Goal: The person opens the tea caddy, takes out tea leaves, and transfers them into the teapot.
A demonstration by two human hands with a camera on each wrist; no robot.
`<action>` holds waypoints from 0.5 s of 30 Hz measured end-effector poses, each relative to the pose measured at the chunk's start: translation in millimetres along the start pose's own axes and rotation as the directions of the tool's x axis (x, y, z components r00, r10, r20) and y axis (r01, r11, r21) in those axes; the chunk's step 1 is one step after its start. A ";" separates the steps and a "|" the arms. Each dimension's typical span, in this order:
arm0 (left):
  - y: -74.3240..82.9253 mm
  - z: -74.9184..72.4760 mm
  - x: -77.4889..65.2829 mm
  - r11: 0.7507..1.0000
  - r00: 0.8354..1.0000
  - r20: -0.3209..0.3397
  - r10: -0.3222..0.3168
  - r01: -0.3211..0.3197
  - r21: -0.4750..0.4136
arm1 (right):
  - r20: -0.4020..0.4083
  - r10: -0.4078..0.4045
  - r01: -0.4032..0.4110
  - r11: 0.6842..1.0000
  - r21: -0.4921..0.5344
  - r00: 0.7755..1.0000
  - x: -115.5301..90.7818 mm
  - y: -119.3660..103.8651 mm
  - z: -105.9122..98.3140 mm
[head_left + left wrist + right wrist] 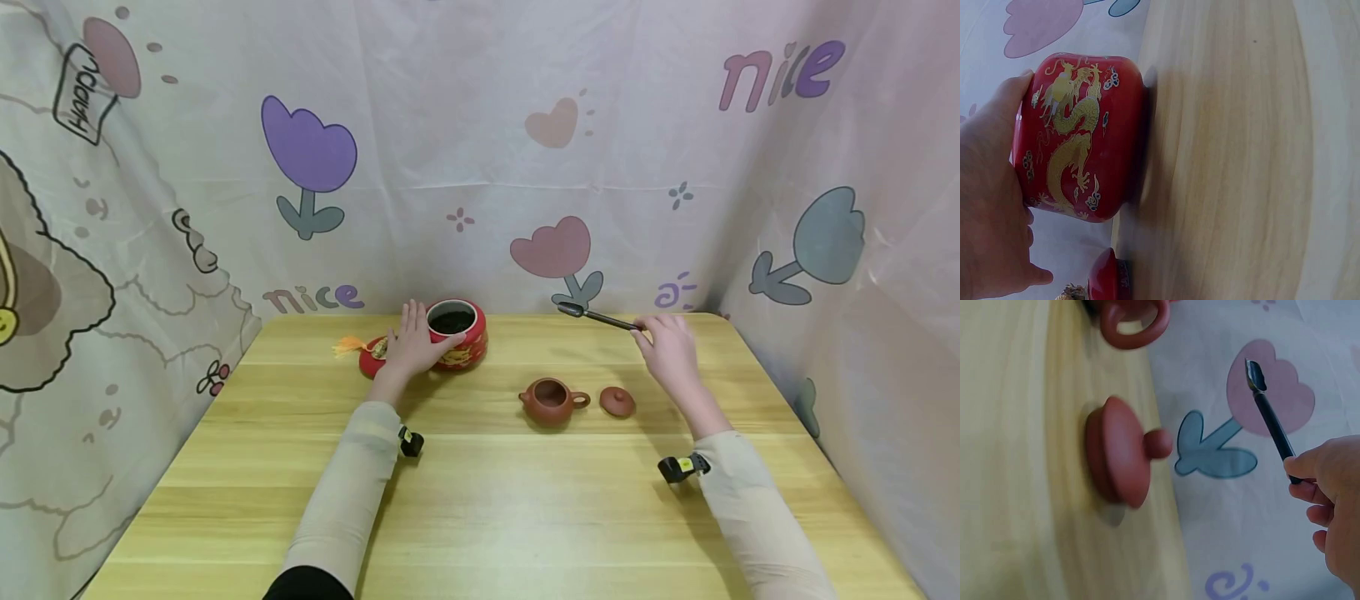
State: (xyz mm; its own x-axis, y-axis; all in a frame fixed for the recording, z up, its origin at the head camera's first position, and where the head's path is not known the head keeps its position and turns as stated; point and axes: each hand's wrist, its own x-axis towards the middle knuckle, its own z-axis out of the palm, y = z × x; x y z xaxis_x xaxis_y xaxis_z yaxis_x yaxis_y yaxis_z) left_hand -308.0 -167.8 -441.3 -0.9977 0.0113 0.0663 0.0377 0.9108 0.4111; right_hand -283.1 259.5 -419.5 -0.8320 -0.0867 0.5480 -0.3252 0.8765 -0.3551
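Observation:
My left hand (pixel 412 346) lies against the side of a red jar (pixel 472 340) with a gold dragon, its fingers straight and thumb across the front. The jar stands uncovered, with dark contents inside whose kind I cannot tell. My right hand (pixel 667 348) pinches the handle end of a small black spoon (pixel 603 318), raised with its bowl pointing left; whether the bowl holds anything is unclear. A brown clay teapot (pixel 551 414) stands uncovered between the hands. To its right lies the teapot lid (pixel 1124 453), knob up.
The red jar lid (pixel 370 363), with an orange tassel (pixel 348 345), lies left of the jar, partly behind my left hand. The wooden table (pixel 510 508) ends at a printed curtain (pixel 420 167) just behind the jar. More curtain hangs along both sides.

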 end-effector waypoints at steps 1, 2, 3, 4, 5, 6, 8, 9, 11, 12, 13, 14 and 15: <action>-0.2 -0.1 0.3 1.000 1.000 0.001 0.000 0.000 0.002 | 0.001 -0.006 0.006 1.000 -0.001 1.000 2.3 -3.2 0.2; -0.2 -0.3 0.6 1.000 1.000 0.001 0.000 0.000 0.005 | 0.001 -0.014 0.014 1.000 -0.007 1.000 4.5 -6.3 0.4; -0.3 -0.4 0.7 1.000 1.000 0.000 0.001 -0.001 0.006 | 0.005 -0.019 0.020 1.000 -0.011 1.000 6.6 -9.8 0.5; -0.2 -0.7 0.6 1.000 1.000 -0.004 0.002 -0.002 0.007 | 0.009 -0.025 0.025 1.000 -0.018 1.000 8.8 -12.9 0.8; -0.1 -0.9 0.3 1.000 1.000 -0.006 0.004 -0.004 0.008 | 0.014 -0.032 0.032 0.999 -0.024 0.999 10.9 -16.2 1.1; 0.2 -1.0 0.1 1.000 1.000 -0.009 0.003 -0.003 0.008 | 0.020 -0.039 0.040 0.999 -0.029 0.999 12.8 -19.9 0.9; 0.7 -1.2 -0.3 1.000 1.000 -0.011 0.003 -0.003 0.007 | 0.032 -0.053 0.054 0.998 -0.039 0.998 16.5 -26.9 1.2; 0.9 -1.4 -0.2 1.000 1.000 -0.011 0.003 -0.003 0.009 | 0.036 -0.060 0.061 0.997 -0.042 0.998 18.4 -30.1 1.6; 1.4 -1.5 -0.1 1.000 1.000 -0.008 0.000 0.000 0.011 | 0.041 -0.075 0.077 0.996 -0.041 0.996 21.9 -36.5 2.4; 1.3 -1.3 0.2 1.000 1.000 -0.004 -0.001 0.001 0.013 | 0.042 -0.084 0.086 0.995 -0.041 0.996 23.7 -39.4 3.2; 1.4 -1.3 0.2 1.000 1.000 -0.003 -0.002 0.002 0.016 | 0.041 -0.092 0.094 0.995 -0.042 0.995 25.5 -42.2 4.3; 1.6 -1.3 0.0 1.000 1.000 -0.004 -0.003 0.003 0.016 | 0.041 -0.102 0.103 0.994 -0.039 0.994 27.4 -45.0 5.5; 1.5 -1.2 -0.1 1.000 1.000 -0.004 -0.004 0.004 0.020 | 0.040 -0.111 0.113 0.993 -0.038 0.993 29.1 -48.0 6.4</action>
State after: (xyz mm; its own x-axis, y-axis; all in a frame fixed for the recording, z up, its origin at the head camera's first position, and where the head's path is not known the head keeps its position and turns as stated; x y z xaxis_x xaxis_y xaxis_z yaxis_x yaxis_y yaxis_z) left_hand -307.8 -166.9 -439.5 -0.9976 0.0056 0.0686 0.0321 0.9190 0.3930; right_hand -294.6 211.8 -391.4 -0.8081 -0.2027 0.5530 -0.3996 0.8784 -0.2620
